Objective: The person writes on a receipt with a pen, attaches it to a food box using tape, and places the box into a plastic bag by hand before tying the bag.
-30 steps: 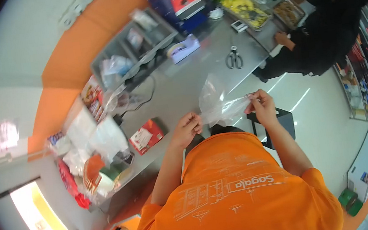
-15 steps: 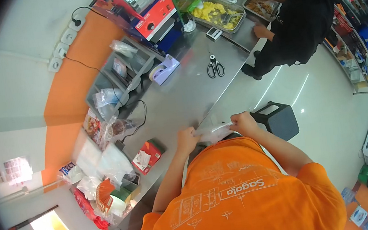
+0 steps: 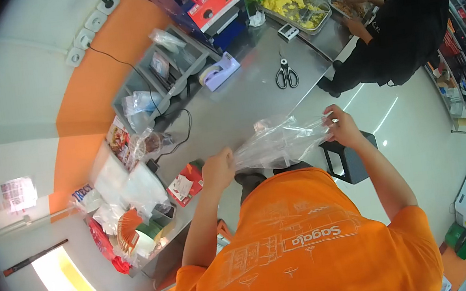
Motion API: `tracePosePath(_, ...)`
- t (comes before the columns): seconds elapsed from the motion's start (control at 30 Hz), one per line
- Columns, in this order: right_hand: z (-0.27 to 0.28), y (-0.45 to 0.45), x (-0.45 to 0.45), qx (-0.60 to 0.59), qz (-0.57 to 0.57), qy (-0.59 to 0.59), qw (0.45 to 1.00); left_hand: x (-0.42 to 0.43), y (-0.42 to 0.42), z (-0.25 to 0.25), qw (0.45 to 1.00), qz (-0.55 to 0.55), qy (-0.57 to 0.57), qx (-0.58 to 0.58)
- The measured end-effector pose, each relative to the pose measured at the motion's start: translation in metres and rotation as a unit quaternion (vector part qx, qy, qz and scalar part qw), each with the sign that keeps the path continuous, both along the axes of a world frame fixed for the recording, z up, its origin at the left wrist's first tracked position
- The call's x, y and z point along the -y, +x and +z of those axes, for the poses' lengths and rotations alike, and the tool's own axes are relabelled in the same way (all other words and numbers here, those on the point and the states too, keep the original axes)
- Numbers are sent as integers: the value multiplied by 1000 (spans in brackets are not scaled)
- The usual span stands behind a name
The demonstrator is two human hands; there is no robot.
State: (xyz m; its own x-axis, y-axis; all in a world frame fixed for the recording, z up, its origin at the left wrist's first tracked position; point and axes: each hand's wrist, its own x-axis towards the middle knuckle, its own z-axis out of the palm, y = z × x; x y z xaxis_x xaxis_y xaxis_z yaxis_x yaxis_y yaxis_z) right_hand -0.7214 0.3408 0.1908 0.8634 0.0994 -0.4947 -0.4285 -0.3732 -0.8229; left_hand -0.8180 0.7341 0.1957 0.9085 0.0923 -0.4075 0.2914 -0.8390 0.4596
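A clear plastic bag (image 3: 282, 142) is stretched between my two hands, in front of my orange shirt and by the steel table's edge. My left hand (image 3: 218, 169) is closed on one end of it, close to a red box (image 3: 185, 184) on the table. At the other end, my right hand (image 3: 342, 126) pinches the bag above the floor, near a black stool-like object (image 3: 357, 159). The bag looks thin, creased and see-through, and I make out nothing inside it.
On the steel table (image 3: 250, 99) lie scissors (image 3: 286, 74), a lilac tape dispenser (image 3: 220, 71), a small timer-like device (image 3: 288, 32) and a grey organizer (image 3: 149, 80). A tray of yellow food (image 3: 298, 9) stands farther back. A person in black (image 3: 406, 43) works at the far right.
My hands have moved apart, the right one outward and up, the left slightly outward. The bag, bunched up before, is now spread wide between them. The view has shifted a little.
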Motion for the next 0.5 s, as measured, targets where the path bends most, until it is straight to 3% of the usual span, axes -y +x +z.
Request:
tracePosePath(0.1,-2,1,-29,-51,-81,199,975,24,12,-15,978,-44,184,89)
tracePosePath(0.13,-6,2,-34,-37,-76,205,975,33,18,-22,982,-28,171,77)
tracePosePath(0.23,5,-1,-41,26,-53,96,994,49,32,-42,992,22,102,69)
tracePosePath(0.3,13,-5,-21,166,88,10,982,44,26,-53,994,56,26,94)
tracePosePath(0.33,14,-7,-9,232,158,-34,959,33,25,-57,997,63,24,37)
tracePosePath(0.4,-37,-7,12,284,107,-171,937,8,21,-61,994,73,21,-81)
tracePosePath(0.43,-38,-5,14,307,82,-240,917,20,16,-61,996,48,70,-23)
tracePosePath(0.5,-22,-4,2,242,50,-198,948,59,6,-62,982,5,164,94)
